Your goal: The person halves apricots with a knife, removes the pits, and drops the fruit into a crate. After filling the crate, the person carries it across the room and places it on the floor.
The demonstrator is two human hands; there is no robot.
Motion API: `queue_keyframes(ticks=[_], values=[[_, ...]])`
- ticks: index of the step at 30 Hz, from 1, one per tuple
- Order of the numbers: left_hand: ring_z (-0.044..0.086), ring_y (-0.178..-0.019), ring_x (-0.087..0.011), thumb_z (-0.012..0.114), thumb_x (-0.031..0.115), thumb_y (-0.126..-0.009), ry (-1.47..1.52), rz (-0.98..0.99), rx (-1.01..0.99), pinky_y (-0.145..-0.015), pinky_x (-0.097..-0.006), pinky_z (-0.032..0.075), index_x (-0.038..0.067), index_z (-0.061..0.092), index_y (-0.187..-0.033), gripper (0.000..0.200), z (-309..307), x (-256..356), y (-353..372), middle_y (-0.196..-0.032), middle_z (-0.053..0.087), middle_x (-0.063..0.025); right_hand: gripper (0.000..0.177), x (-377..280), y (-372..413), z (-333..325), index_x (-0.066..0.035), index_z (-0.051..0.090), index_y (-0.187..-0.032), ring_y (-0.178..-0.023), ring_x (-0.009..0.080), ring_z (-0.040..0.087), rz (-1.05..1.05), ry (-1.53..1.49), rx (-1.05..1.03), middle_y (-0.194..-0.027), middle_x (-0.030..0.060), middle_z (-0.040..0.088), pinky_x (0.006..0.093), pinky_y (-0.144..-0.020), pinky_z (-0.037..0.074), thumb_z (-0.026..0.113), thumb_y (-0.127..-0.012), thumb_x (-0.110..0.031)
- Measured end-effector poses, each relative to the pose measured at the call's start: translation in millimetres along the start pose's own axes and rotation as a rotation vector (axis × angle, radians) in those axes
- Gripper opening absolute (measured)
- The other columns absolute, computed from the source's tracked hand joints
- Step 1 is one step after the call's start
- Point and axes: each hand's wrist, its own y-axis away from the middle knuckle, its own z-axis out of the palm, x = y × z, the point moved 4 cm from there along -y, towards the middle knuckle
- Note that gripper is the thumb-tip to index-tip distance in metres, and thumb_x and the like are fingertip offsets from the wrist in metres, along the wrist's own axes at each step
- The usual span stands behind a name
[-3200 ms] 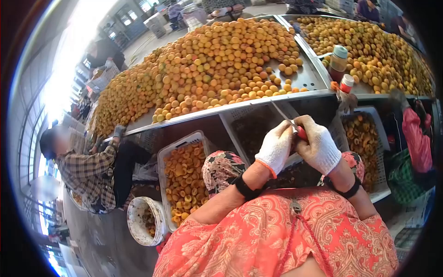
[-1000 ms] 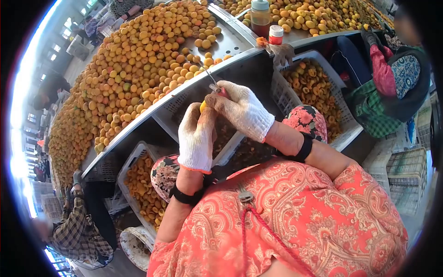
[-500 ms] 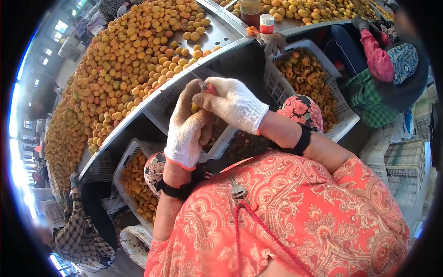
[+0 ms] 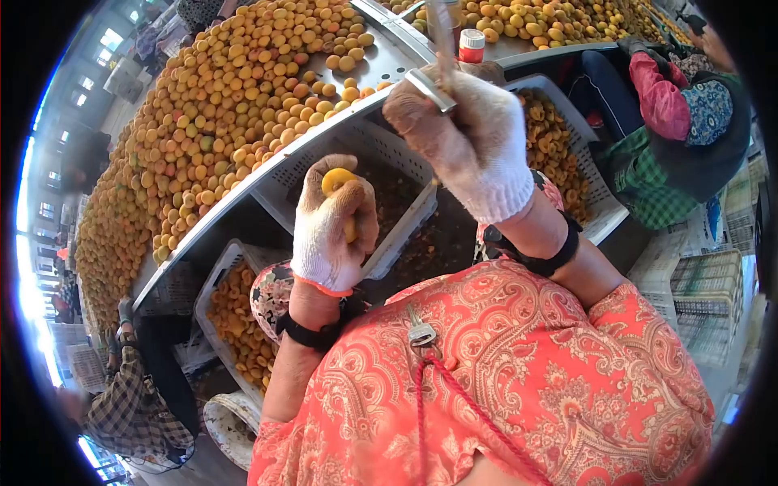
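Observation:
My left hand (image 4: 334,231), in a white glove stained brown at the fingers, is closed round a yellow apricot (image 4: 338,180). Another bit of yellow fruit (image 4: 350,230) shows lower down between its fingers. Up and to the right, my right hand (image 4: 466,134), gloved the same way, is closed with a short flat metal piece (image 4: 431,90) across its fingers. A blurred strip rises above that hand, and I cannot make out the tool's kind. Beneath the hands a white perforated crate (image 4: 405,235) holds dark bits at its bottom.
Whole apricots (image 4: 243,89) cover the metal table (image 4: 381,61) ahead. Crates of opened apricots stand left (image 4: 212,283) and right (image 4: 604,174). A red jar with a white lid (image 4: 471,46) sits at the table edge. Co-workers sit right (image 4: 673,121) and left (image 4: 142,401).
My hands were together over the fruit; now they are apart. The right hand has moved up and right, bringing the metal piece into view. The left hand stays near its place with the apricot.

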Motion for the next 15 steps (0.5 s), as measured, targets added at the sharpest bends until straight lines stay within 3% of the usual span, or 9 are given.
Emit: queue_keyframes(ticks=[1, 2, 3, 6, 8, 13, 15], values=[[0.042, -0.052, -0.0095, 0.051, 0.009, -0.091, 0.014, 0.023, 0.032, -0.045, -0.0220, 0.033, 0.005, 0.048, -0.124, 0.033, 5, 2, 0, -0.081, 0.054, -0.0053, 0.025, 0, 2, 0, -0.003, 0.067, -0.084, -0.061, 0.0055, 0.052, 0.093, -0.312, 0.134, -0.063, 0.0047, 0.057, 0.0253, -0.056, 0.044, 0.076, -0.087, -0.026], [0.043, -0.054, -0.0096, 0.051, 0.008, -0.090, 0.027, 0.045, 0.064, -0.046, -0.0220, 0.034, 0.005, 0.048, -0.125, 0.035, 7, 4, 1, -0.082, 0.054, -0.0054, 0.022, -9, 3, -5, -0.002, 0.068, -0.086, -0.060, 0.0054, 0.055, 0.098, -0.326, 0.154, -0.066, 0.0014, 0.062, 0.0245, -0.053, 0.044, 0.077, -0.086, -0.022], [0.043, -0.054, -0.0096, 0.051, 0.008, -0.090, 0.029, 0.046, 0.064, -0.046, -0.0220, 0.034, 0.005, 0.048, -0.125, 0.035, 8, 5, 2, -0.082, 0.054, -0.0054, 0.022, -14, 3, -6, -0.002, 0.068, -0.086, -0.060, 0.0054, 0.055, 0.097, -0.325, 0.152, -0.066, 0.0014, 0.062, 0.0245, -0.053, 0.044, 0.077, -0.086, -0.022], [0.045, -0.057, -0.0094, 0.051, 0.006, -0.089, 0.074, 0.012, 0.023, -0.047, -0.0216, 0.036, 0.005, 0.045, -0.127, 0.038, 10, 4, 4, -0.084, 0.053, -0.0050, 0.021, -13, 6, 2, -0.001, 0.070, -0.092, -0.063, 0.0038, 0.057, 0.263, -0.700, 0.154, -0.069, -0.0014, 0.063, 0.0206, -0.056, 0.045, 0.079, -0.084, -0.019], [0.045, -0.050, -0.0068, 0.055, -0.001, -0.088, 0.146, -0.053, -0.026, -0.043, -0.0185, 0.034, 0.008, 0.048, -0.126, 0.040, 8, 1, 2, -0.083, 0.056, -0.0043, 0.021, -15, 8, 7, 0.000, 0.070, -0.091, -0.064, 0.0037, 0.056, 0.272, -0.687, 0.121, -0.069, -0.0012, 0.063, 0.0210, -0.057, 0.045, 0.079, -0.084, -0.018], [0.044, -0.048, -0.0061, 0.056, 0.001, -0.089, 0.162, -0.044, -0.026, -0.041, -0.0180, 0.032, 0.007, 0.047, -0.126, 0.039, 4, -2, 0, -0.082, 0.057, -0.0034, 0.020, -14, 9, 14, -0.001, 0.071, -0.086, -0.067, 0.0037, 0.051, 0.200, -0.535, 0.077, -0.070, -0.0012, 0.062, 0.0230, -0.059, 0.045, 0.080, -0.083, -0.018], [0.044, -0.048, -0.0058, 0.056, 0.001, -0.089, 0.160, -0.025, -0.043, -0.041, -0.0179, 0.032, 0.007, 0.047, -0.127, 0.039, 5, -2, 1, -0.082, 0.057, -0.0030, 0.020, -12, 6, 12, -0.002, 0.070, -0.086, -0.067, 0.0054, 0.055, 0.215, -0.460, -0.024, -0.070, 0.0011, 0.064, 0.0242, -0.059, 0.047, 0.078, -0.084, -0.021]])
